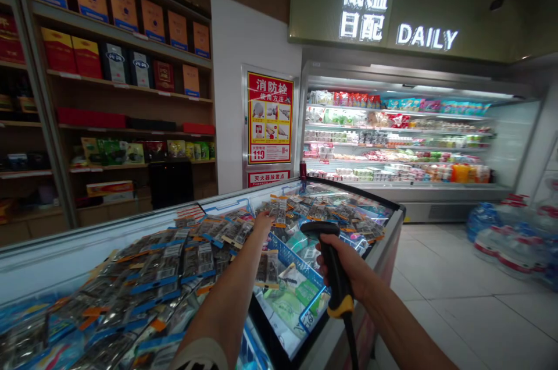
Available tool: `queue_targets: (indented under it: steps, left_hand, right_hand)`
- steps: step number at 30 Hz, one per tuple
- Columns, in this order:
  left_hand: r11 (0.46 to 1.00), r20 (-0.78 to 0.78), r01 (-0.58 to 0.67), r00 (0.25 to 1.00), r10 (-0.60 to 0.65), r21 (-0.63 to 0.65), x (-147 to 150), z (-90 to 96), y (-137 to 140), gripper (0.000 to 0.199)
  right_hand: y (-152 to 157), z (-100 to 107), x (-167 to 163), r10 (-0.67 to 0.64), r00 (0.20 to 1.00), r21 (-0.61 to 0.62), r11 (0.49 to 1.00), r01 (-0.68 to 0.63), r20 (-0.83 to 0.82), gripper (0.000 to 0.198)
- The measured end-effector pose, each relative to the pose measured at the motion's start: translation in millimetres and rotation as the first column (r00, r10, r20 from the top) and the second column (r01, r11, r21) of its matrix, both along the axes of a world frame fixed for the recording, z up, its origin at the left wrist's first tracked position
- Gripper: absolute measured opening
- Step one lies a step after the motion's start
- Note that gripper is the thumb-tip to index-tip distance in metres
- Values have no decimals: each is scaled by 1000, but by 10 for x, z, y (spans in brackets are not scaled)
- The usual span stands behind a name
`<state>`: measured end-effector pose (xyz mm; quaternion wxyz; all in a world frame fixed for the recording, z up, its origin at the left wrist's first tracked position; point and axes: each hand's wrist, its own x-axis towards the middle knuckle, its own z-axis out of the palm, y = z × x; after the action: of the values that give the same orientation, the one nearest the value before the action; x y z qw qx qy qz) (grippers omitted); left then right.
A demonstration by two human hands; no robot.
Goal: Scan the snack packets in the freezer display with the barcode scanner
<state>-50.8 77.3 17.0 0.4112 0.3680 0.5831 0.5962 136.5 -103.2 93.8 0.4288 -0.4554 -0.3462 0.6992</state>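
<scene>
Fingertips of your left hand [263, 223] are touching packet [279, 211] just right of them; whether clamped, cannot tell. Packet's long axis is pointing away from you. Your right hand [354, 269] is clamping scanner [335, 272], its head sitting right of packet, nearer you.

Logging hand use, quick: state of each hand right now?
Left hand: at a small dark, orange-edged plastic packet; grip cannot be told.
Right hand: closed, holding a black-and-yellow plastic handheld scanner.

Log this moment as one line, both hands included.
left hand: at packets, grip unclear | right hand: holding scanner | packets: spread across case
</scene>
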Motion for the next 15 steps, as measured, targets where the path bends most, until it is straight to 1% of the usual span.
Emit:
queue_targets:
  steps: [2,5,12,15]
  left_hand:
    - [1000,0,-11,1000,11,-27,12,15,-12,23]
    - [999,7,-22,1000,22,-33,28,35,-21,22]
    - [1000,73,-19,997,20,-18,45,78,-50,23]
    - [1000,115,-19,993,20,-7,46,88,-70,20]
  right_hand:
    - [0,-12,8,-7,1000,2,1000,7,-4,21]
    - [-1,-31,23,-28,1000,1,1000,28,9,21]
    - [-21,-22,36,-39,999,5,999,38,18,21]
    - [-29,-9,26,-36,999,8,999,36,20,21]
